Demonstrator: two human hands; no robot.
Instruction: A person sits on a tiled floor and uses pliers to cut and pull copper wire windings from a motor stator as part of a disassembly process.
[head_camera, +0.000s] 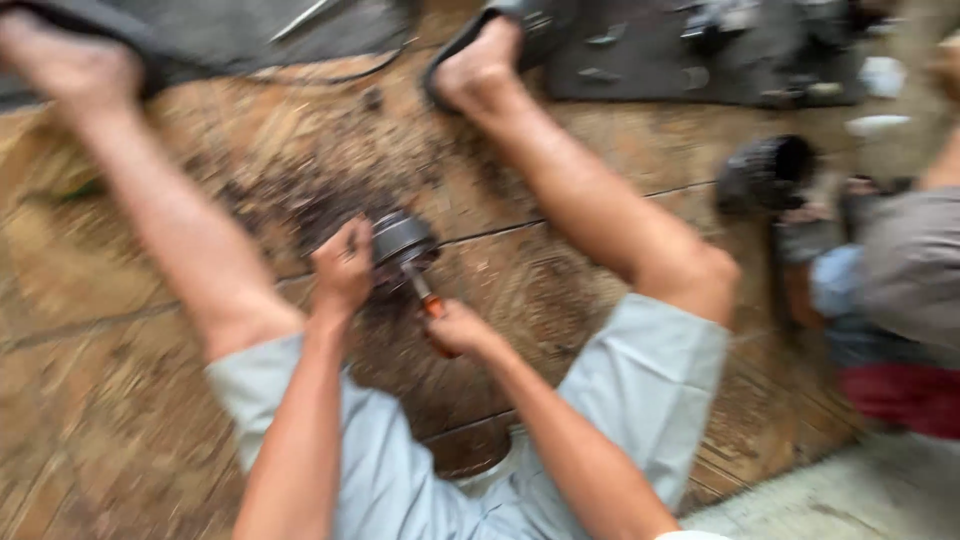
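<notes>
I sit on a worn brown floor (120, 330) with my legs spread. Between my knees lies a round dark metal part (402, 238), like a small drum. My left hand (342, 268) grips its left side. My right hand (458, 328) is closed on the orange handle of a screwdriver (424, 295), whose shaft points up into the part. The whole picture is blurred by motion.
A dark oily stain (300, 190) spreads on the floor above the part. A black mat (690, 60) with small metal pieces lies at the top right. A black cylindrical part (766, 172) stands at the right, beside another person in grey and red clothes (905, 300).
</notes>
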